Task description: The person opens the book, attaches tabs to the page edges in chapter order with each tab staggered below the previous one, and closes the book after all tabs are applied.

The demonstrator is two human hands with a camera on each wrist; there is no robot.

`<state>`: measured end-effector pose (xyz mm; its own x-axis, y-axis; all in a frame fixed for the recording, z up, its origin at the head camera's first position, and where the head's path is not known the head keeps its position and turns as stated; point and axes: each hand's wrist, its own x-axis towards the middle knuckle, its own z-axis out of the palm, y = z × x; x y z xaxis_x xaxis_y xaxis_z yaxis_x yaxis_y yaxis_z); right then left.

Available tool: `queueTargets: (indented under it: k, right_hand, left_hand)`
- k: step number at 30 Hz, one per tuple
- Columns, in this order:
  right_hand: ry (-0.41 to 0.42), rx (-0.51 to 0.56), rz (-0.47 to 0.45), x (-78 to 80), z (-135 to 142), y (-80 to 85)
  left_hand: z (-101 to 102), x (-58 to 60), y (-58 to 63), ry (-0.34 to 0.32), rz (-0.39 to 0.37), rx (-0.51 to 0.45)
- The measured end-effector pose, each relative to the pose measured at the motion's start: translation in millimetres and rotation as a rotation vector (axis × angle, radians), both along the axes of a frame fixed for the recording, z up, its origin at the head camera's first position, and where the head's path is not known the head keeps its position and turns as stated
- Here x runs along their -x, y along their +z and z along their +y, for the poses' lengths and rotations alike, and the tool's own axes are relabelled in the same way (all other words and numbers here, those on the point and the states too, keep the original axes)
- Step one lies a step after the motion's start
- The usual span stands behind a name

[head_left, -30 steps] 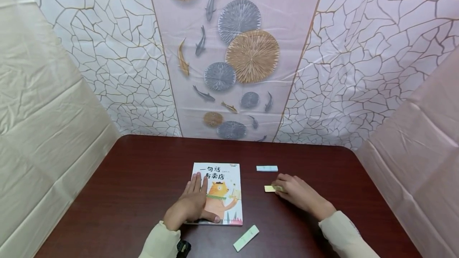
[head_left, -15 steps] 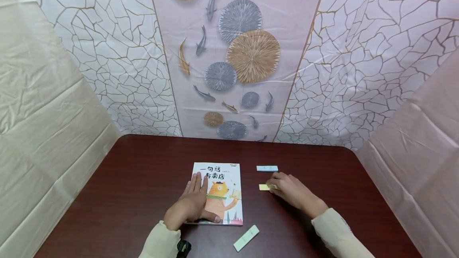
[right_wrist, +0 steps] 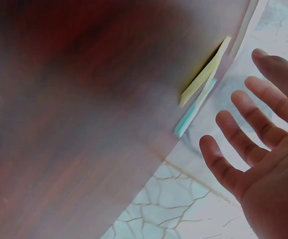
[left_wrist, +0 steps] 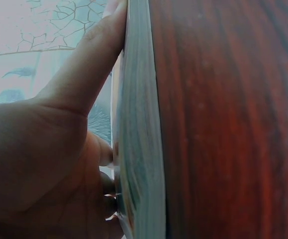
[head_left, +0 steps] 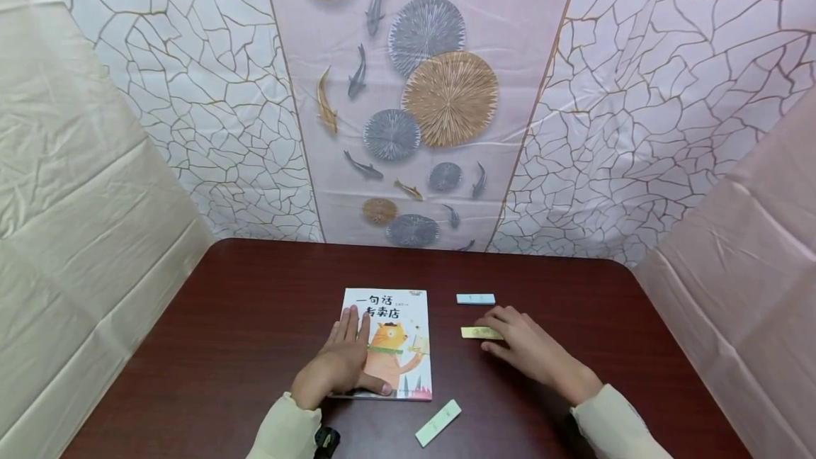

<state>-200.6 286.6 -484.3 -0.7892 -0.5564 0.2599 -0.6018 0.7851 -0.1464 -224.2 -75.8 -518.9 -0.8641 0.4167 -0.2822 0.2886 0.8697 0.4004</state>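
Observation:
A picture book (head_left: 408, 346) with an orange cartoon animal on its cover lies on the table. My left hand (head_left: 341, 360) rests on the book's lower left part, fingers straight and thumb spread. In the left wrist view the book's page edges (left_wrist: 143, 124) show beside that thumb. My right hand (head_left: 529, 346) is over the right end of a narrow yellow paper pad (head_left: 474, 332), like sticky notes. The right wrist view shows its fingers loosely spread, apart from the yellow pad (right_wrist: 206, 72) and holding nothing.
A light blue pad (head_left: 475, 299) lies just behind the yellow one. Nearer the front, a pale green pad (head_left: 438, 423) lies slanted below the book. The dark wooden table (head_left: 255, 289) ends at a patterned cloth backdrop (head_left: 408, 161).
The yellow pad has slid left in my right hand's fingers, closer to below the blue pad. The right hand has since let it go and eased back to the right. My left hand stays put.

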Motion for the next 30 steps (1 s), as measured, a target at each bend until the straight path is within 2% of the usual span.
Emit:
queueTargets:
  k: [4, 7, 12, 16, 21, 25, 30]
  right_hand:
    - [0.039, 0.030, 0.001, -18.5, -10, 6.9]
    - [0.093, 0.039, 0.001, -31.7, -20, 10.9]
    - [0.231, 0.014, -0.007, -51.5, -41, 10.4]
    - [0.338, -0.035, -0.002, -65.9, -56, 5.1]
    - [0.427, -0.090, 0.005, -73.9, -71, -1.8]
    - [0.450, -0.132, 0.039, -75.7, -77, -6.6]
    - [0.458, -0.168, 0.047, -76.0, -81, -12.4]
  left_hand:
    - [0, -3.8, 11.3, -0.009, 0.000, 0.008]
    - [0, -4.6, 13.1, -0.010, 0.002, 0.009]
    - [-2, 0.1, -0.8, -0.011, 0.025, -0.012]
    - [-1, 1.3, -3.0, -0.017, 0.015, -0.023]
    - [1, -4.4, 8.7, -0.008, -0.013, -0.013]
    - [0, -4.7, 8.8, -0.017, -0.018, -0.016]
    - [-1, -2.8, 1.4, -0.012, 0.002, -0.020]
